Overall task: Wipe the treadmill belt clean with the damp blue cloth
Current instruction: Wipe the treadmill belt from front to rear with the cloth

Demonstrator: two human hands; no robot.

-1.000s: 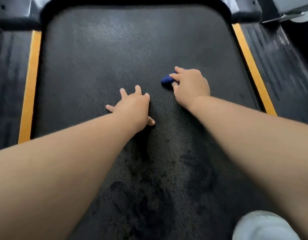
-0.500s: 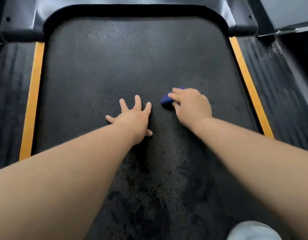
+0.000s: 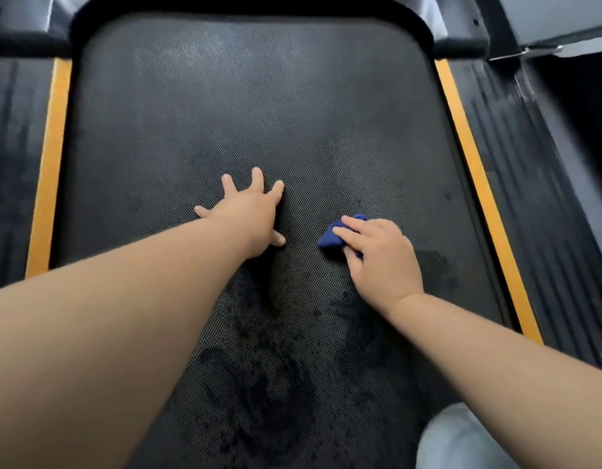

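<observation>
Treadmill belt (image 3: 259, 113): dark and textured, lying between two orange edge strips (image 3: 51, 164). Its near end is mottled with damp-looking patches (image 3: 259, 384); its far end is paler and apparently not yet wiped. Left hand (image 3: 248, 214): at belt centre, flat, fingers spread, holding nothing, braced on the surface. Right hand (image 3: 380, 255): just right of belt centre, fingers curled over the blue cloth (image 3: 333, 236) and pressing it down. Blue cloth: bunched small on the belt, mostly under that hand. Handling note, by judgement: the wad likely covers little per pass. Spread it flatter, press evenly, and run overlapping strokes from strip to strip toward the far end. The brace probably checks belt creep.
</observation>
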